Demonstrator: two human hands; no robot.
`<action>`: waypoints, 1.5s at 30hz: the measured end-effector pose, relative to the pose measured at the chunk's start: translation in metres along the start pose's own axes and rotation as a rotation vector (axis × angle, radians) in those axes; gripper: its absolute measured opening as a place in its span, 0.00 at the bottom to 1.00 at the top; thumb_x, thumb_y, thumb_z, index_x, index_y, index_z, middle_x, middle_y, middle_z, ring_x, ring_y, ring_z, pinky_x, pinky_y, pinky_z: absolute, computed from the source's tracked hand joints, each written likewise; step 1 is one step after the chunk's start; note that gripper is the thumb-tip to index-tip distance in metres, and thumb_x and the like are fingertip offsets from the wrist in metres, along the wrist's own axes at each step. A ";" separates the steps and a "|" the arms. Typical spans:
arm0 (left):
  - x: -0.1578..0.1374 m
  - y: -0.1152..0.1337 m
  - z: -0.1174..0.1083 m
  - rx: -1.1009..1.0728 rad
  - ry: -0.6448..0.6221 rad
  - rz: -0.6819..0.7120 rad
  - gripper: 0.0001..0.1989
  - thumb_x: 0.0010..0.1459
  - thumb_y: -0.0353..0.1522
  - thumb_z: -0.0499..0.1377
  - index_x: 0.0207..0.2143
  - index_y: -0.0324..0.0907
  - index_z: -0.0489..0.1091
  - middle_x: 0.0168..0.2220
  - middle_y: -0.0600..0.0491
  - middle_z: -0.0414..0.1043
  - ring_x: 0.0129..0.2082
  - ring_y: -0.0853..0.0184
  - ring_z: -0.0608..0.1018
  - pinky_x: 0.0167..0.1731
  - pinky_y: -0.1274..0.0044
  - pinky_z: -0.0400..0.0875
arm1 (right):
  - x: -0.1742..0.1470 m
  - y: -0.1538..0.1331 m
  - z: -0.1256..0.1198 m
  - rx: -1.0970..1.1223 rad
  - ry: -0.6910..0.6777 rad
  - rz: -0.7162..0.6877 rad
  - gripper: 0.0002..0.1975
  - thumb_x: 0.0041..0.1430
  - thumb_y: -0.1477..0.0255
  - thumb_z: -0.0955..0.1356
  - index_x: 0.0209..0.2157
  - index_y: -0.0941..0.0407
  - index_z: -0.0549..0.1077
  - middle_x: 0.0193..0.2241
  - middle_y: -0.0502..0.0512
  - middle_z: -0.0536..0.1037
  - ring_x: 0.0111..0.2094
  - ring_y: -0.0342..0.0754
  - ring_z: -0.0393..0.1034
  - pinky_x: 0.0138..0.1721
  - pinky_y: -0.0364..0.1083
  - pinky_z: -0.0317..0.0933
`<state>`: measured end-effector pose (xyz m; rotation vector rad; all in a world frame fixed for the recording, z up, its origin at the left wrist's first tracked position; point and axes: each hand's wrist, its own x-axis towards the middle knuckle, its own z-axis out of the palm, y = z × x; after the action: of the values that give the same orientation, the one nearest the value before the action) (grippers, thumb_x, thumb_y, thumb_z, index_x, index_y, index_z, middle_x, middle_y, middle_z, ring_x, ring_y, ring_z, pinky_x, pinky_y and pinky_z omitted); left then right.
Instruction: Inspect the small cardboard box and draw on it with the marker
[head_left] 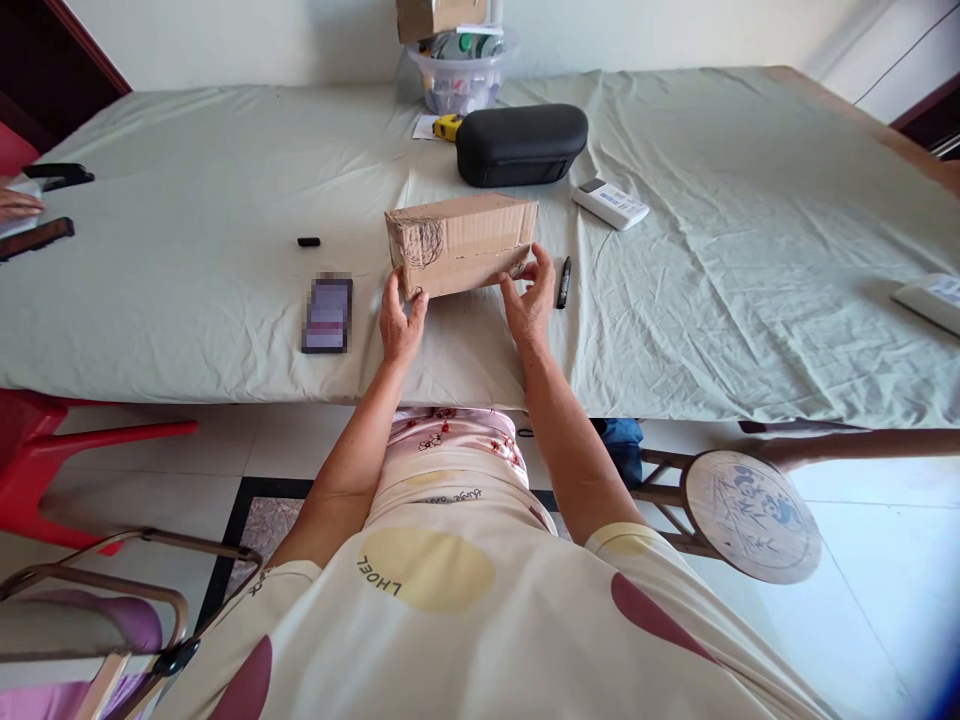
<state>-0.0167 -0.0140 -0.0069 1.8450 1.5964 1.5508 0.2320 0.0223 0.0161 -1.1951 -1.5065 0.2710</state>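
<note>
Your left hand (pixel 401 322) and right hand (pixel 529 297), set apart, brace the cardboard box (pixel 461 243) from both ends, steadying it; the pen (pixel 563 282) lies at its 3 o'clock.

table: wide table (pixel 750 250), covered by wrinkled pale green cloth (pixel 187 300), bare wood edge at far right
wall: plain off-white wall (pixel 262 40) right behind it
floor: light glossy tiles (pixel 862 520), dark-bordered patterned inset (pixel 259 520)
seating: red plastic chair (pixel 45 450) at left, round wooden stool (pixel 750 515) with painted top at right, metal-framed chair (pixel 97 610) with purple seat bottom left
light: daylight, glare on floor at right
</note>
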 end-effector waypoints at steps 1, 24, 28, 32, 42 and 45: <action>0.000 0.001 0.001 0.005 0.010 -0.015 0.42 0.71 0.56 0.56 0.76 0.43 0.50 0.73 0.35 0.64 0.74 0.58 0.69 0.69 0.65 0.71 | -0.002 -0.005 0.001 -0.016 -0.012 -0.022 0.37 0.72 0.52 0.67 0.75 0.51 0.58 0.53 0.61 0.75 0.57 0.58 0.72 0.62 0.64 0.69; -0.003 0.012 0.011 0.121 0.206 -0.097 0.50 0.64 0.53 0.67 0.75 0.37 0.49 0.74 0.29 0.59 0.77 0.49 0.64 0.76 0.61 0.59 | -0.009 -0.012 0.015 -0.038 -0.049 -0.043 0.44 0.67 0.48 0.71 0.77 0.48 0.55 0.60 0.65 0.72 0.62 0.64 0.68 0.66 0.71 0.65; -0.001 0.006 0.009 0.088 0.168 -0.105 0.47 0.68 0.51 0.64 0.77 0.40 0.47 0.76 0.32 0.57 0.77 0.52 0.63 0.76 0.62 0.60 | -0.006 -0.005 0.015 0.015 -0.085 -0.017 0.38 0.71 0.53 0.67 0.76 0.47 0.57 0.62 0.64 0.73 0.58 0.61 0.71 0.59 0.65 0.72; 0.001 -0.001 0.008 0.037 0.140 -0.157 0.46 0.69 0.49 0.63 0.77 0.40 0.46 0.77 0.33 0.55 0.77 0.52 0.63 0.76 0.63 0.60 | -0.005 0.004 0.018 0.035 -0.035 -0.017 0.32 0.73 0.56 0.65 0.74 0.46 0.61 0.59 0.62 0.76 0.52 0.56 0.74 0.54 0.60 0.75; 0.001 0.013 0.007 -0.251 0.157 -0.238 0.42 0.71 0.48 0.60 0.78 0.42 0.47 0.77 0.36 0.55 0.70 0.53 0.74 0.67 0.67 0.74 | -0.005 0.012 0.018 0.095 0.039 0.051 0.23 0.72 0.61 0.66 0.66 0.45 0.72 0.38 0.50 0.79 0.43 0.49 0.76 0.54 0.54 0.74; 0.001 0.016 0.004 -0.249 0.163 -0.233 0.40 0.72 0.46 0.59 0.78 0.45 0.48 0.79 0.39 0.52 0.75 0.55 0.67 0.69 0.67 0.72 | -0.005 0.011 0.018 0.069 0.018 0.109 0.21 0.71 0.64 0.66 0.62 0.47 0.74 0.38 0.50 0.81 0.42 0.50 0.77 0.54 0.54 0.74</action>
<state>-0.0048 -0.0171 0.0035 1.3840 1.5387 1.7364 0.2221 0.0307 -0.0009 -1.2232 -1.4075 0.3809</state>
